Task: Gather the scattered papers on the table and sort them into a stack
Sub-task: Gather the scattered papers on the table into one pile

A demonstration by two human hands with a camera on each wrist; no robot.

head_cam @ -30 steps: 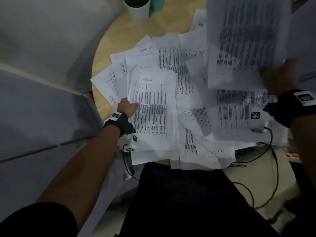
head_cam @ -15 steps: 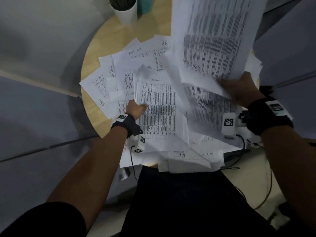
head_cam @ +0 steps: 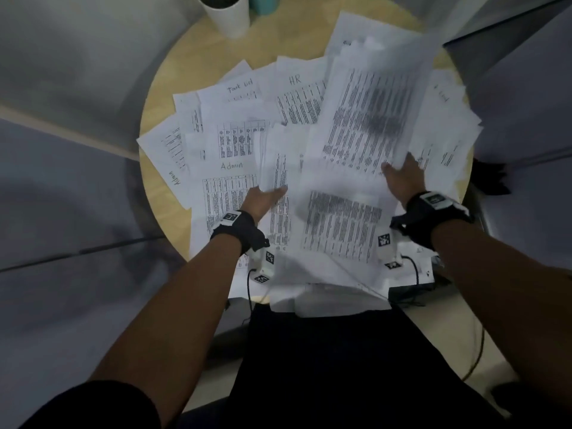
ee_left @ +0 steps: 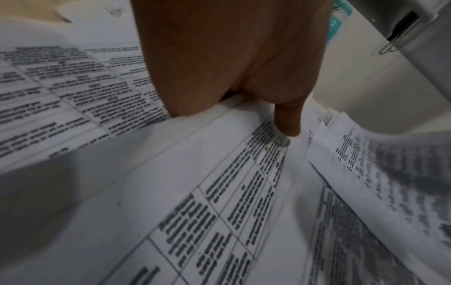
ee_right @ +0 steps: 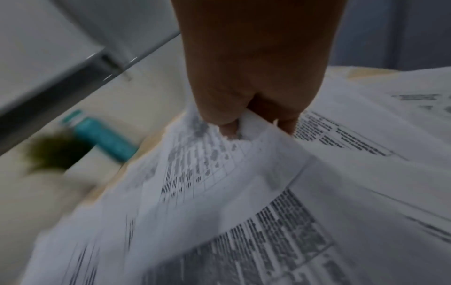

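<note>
Papers [head_cam: 309, 168] w/ printed tables, overlapping, handwritten hdrs

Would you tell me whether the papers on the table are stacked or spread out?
Spread out: the papers lie overlapping at many angles across the table, with no squared stack.

We stretch both forearms over the table [head_cam: 278, 35]. Our left hand [head_cam: 263, 201] pinches a sheet [head_cam: 275, 162] mid-table. Our right hand [head_cam: 402, 178], toward the table's right side, curls its fingers [ee_right: 217, 113] round a raised sheaf [head_cam: 371, 113].

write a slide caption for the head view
Right hand grips a sheaf of papers above the table; left hand pinches another sheet.
</note>
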